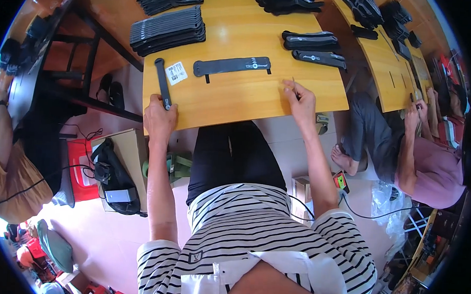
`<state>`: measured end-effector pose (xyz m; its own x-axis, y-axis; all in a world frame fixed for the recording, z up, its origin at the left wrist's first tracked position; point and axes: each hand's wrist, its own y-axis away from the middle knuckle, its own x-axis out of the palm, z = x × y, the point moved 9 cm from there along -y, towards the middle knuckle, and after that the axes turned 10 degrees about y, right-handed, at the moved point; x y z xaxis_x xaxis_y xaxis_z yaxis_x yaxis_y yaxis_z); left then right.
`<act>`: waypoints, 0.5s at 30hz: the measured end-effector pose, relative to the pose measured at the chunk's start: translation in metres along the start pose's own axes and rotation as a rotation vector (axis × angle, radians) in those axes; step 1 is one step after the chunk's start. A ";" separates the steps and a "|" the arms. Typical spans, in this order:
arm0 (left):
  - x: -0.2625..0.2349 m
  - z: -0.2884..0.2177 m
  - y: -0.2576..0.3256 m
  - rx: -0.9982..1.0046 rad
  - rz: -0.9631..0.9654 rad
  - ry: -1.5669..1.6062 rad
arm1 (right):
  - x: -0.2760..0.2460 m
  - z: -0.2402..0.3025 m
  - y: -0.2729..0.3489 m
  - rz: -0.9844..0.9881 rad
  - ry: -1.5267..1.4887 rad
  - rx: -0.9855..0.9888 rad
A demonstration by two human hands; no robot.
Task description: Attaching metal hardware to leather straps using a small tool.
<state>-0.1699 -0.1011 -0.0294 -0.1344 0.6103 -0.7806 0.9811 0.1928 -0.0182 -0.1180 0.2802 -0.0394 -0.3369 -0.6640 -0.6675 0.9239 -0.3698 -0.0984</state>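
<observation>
My left hand [160,120] is at the table's front left edge, its fingers closed on the lower end of a narrow black strap [161,75] with a rounded top. Right beside that strap lies a white printed label [176,73]. A wide dark band [231,67] with rounded ends and pale printing lies flat in front of me, between my hands. Two short black marks [207,79] show along its lower edge. My right hand [302,105] hovers near the front right of the table, fingers pinched; a small dark thing shows between them, too small to name.
Stacks of black straps [168,31] stand at the back left, with a bundle [286,1] at the far edge. More bands [318,57] lie at the right on the yellow table [232,102]. Co-workers sit at both sides; a second table [378,74] stands right.
</observation>
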 end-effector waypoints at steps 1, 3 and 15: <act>0.002 0.006 -0.001 -0.005 0.005 -0.002 | 0.009 0.000 0.007 0.050 -0.049 0.030; 0.012 0.021 0.000 -0.086 0.115 0.211 | 0.021 0.013 0.021 0.047 -0.131 -0.040; 0.064 -0.043 0.081 -0.244 0.280 1.377 | 0.100 0.120 0.103 0.603 -0.632 0.003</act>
<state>-0.1047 -0.0135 -0.0538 -0.1081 0.8695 0.4820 0.9683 -0.0178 0.2493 -0.0783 0.0982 -0.0279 0.1707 -0.9828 -0.0705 0.9769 0.1595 0.1420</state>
